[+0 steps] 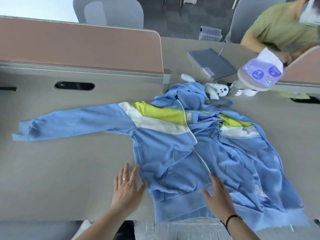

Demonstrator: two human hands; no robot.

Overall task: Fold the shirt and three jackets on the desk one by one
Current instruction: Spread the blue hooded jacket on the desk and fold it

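- Centre-right on the desk point(60, 170): blue jacket point(199, 161) lies front-up and zipped, hem toward the wearer at the near edge, hood point(188, 94) away at the far end. Long axis runs near-to-far, tilted a little rightward at the hem.
- Left sleeve point(69, 125) stretches straight out to the wearer's left, flat on the desk, cuff well apart from the body. Other sleeve looks tucked or bunched across the chest on the right side; hard to tell with the wrinkles.
- Zipper point(200, 156) runs down the middle and ends just at the right hand's fingertips.
- Left hand point(128, 189): fingers spread and straight, holding nothing, on or just above bare desk beside the jacket's left side seam, thumb close to the fabric edge.
- Right hand point(218, 198): fingers straight, palm down on the lower front near the hem band, pressing or smoothing, not gripping.
- Judgement: the outstretched sleeve lies up and left of the left hand, so that hand is the nearer one for folding it in across the body; the right hand is placed to pin the hem meanwhile.
- Further out: white controllers point(218, 90) touching the hood's far side, grey laptop point(211, 64) beyond, pink divider point(78, 49) at far left.
- Second person point(280, 25) in a green top at far right.
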